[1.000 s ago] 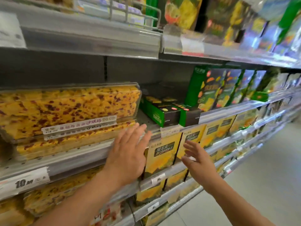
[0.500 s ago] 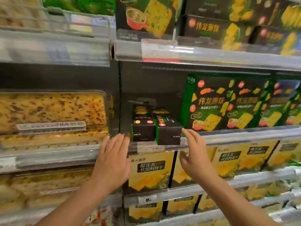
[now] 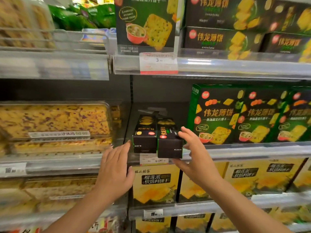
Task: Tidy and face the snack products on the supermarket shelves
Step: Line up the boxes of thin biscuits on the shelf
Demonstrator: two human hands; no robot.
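Pinching the right-hand black cracker box (image 3: 170, 145) at the shelf's front edge (image 3: 235, 151), our right hand (image 3: 193, 158) grips top and underside, left hand (image 3: 116, 167) open beside its neighbour box (image 3: 145, 142); we judge the carton light, stiff, crushable, best held by its edges.

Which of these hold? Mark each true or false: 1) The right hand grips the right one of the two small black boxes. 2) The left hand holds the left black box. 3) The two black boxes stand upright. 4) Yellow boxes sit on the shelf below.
1) True: the right hand has fingers on top of the right black box and its thumb beneath.
2) False: the left hand is open, just left of the left black box, gripping nothing.
3) False: both lie flat, end faces forward.
4) True: yellow boxes line the shelf below.
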